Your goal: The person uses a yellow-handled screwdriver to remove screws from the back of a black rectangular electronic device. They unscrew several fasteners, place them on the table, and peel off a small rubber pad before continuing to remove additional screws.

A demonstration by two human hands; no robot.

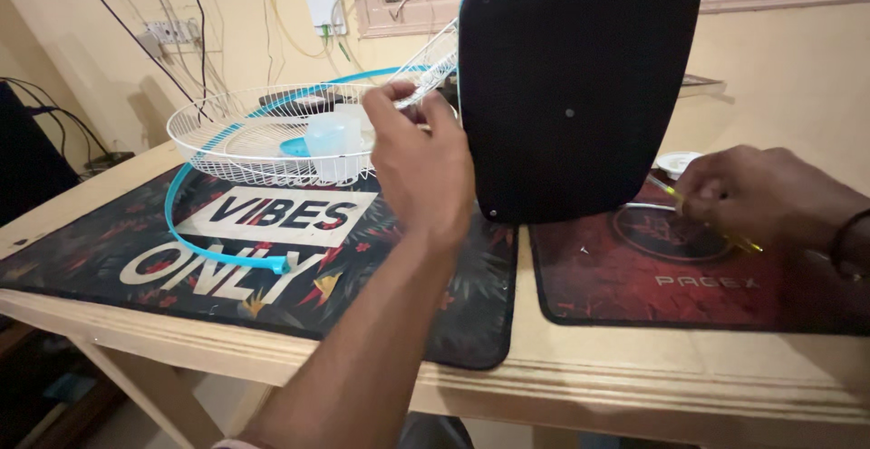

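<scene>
Far left of frame: a dark printed mat (109, 259) covers the tabletop (634, 372), w/ a loose blue plastic rim band (195, 231) curling across it. I reckon it lies there bc it's off the guard and out of the way.

Upper left to centre: a white wire fan guard (245, 136) sits tilted, its near edge on the mat and its far side raised toward the wall. A translucent plastic cap (333, 141) and a blue piece sit inside it, so the guard looks to double as a tray for small parts, tho that's my read.

Centre: my left hand (419, 164) is up at the guard's raised right edge, fingers pinched together on the wire next to a second wire guard (435, 55) that pokes out from behind the black fan base (575, 86). Grip clamped on the wire; prob steadying it so the two guards line up.

Centre-right: the black base stands on edge, underside facing me, propped w/o a hand on it, which leaves its screw points exposed.

Right of frame: my right hand (761, 197) rests low on a red mat (689, 277), fingers closed round a thin yellow-handled tool (702, 218), likely a screwdriver, tip pointing toward the base. A small white dish (678, 161) sits just behind, near the hand; can't tell what's in it.
</scene>
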